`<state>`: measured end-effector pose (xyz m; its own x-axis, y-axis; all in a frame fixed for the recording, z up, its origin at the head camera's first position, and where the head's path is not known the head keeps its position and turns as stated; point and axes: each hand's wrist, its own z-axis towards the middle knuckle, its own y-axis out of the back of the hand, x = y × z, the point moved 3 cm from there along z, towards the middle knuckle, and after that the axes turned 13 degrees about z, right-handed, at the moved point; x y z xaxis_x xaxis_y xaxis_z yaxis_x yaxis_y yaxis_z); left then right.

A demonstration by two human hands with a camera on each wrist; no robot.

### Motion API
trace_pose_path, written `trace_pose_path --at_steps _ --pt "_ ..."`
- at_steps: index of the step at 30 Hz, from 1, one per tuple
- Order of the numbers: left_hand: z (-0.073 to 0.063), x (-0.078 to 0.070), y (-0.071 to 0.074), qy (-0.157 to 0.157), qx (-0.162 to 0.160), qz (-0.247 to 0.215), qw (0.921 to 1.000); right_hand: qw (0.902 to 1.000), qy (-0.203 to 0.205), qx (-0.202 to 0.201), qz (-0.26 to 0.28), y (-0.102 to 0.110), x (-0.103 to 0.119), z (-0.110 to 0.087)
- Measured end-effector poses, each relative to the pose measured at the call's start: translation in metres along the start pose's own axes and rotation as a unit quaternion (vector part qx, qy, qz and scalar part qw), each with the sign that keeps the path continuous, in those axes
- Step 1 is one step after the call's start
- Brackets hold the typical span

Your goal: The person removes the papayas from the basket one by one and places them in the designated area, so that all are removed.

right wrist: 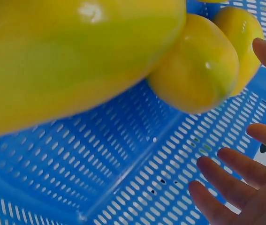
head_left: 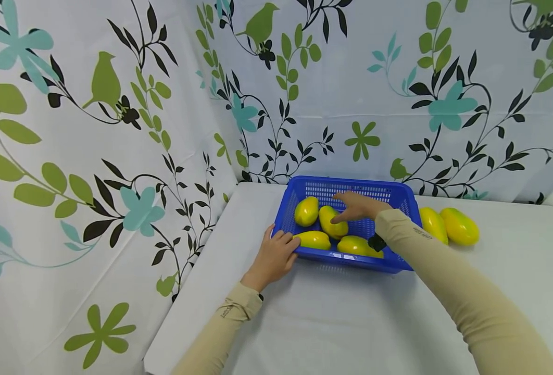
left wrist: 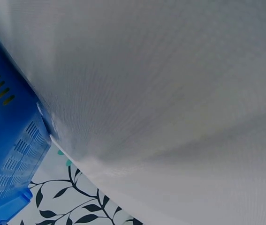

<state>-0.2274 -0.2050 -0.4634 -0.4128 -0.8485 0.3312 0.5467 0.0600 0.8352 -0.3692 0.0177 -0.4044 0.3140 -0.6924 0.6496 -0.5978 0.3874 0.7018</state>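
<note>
A blue plastic basket (head_left: 351, 180) with slotted walls stands on the table, holding several yellow mangoes tinged with green. My left hand (head_left: 272, 259) grips the rim at its front left corner. Over the inside of the basket, my right hand (head_left: 360, 205) is held with fingers and thumb spread and nothing between them. Its thumb overlaps the middle mango (head_left: 331, 223) in the head view. Another mango (head_left: 306, 211) sits behind on the left, and two lie along the front wall. In the right wrist view, the spread fingers (right wrist: 226, 183) show beside a mango (right wrist: 198, 65).
Outside the basket's right side, two more mangoes (head_left: 460, 226) lie together on the white table (head_left: 332, 323). A patterned curtain (head_left: 332, 104) with leaves and birds rises behind the table and along its left edge.
</note>
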Motion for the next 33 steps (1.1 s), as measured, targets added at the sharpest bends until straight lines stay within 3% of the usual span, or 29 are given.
trace_pose_path --at_steps 9,25,33 --pt "0.001 -0.001 0.002 0.001 0.012 0.002 0.9999 0.9997 -0.012 0.022 0.004 -0.016 -0.006 0.006" --pt "0.002 -0.001 0.001 0.001 0.011 0.005 0.9999 0.9991 -0.033 0.021 0.014 -0.025 -0.011 0.012" --pt "0.001 -0.001 0.003 0.006 0.022 0.015 0.9996 0.9999 -0.009 0.007 -0.005 -0.022 -0.011 0.011"
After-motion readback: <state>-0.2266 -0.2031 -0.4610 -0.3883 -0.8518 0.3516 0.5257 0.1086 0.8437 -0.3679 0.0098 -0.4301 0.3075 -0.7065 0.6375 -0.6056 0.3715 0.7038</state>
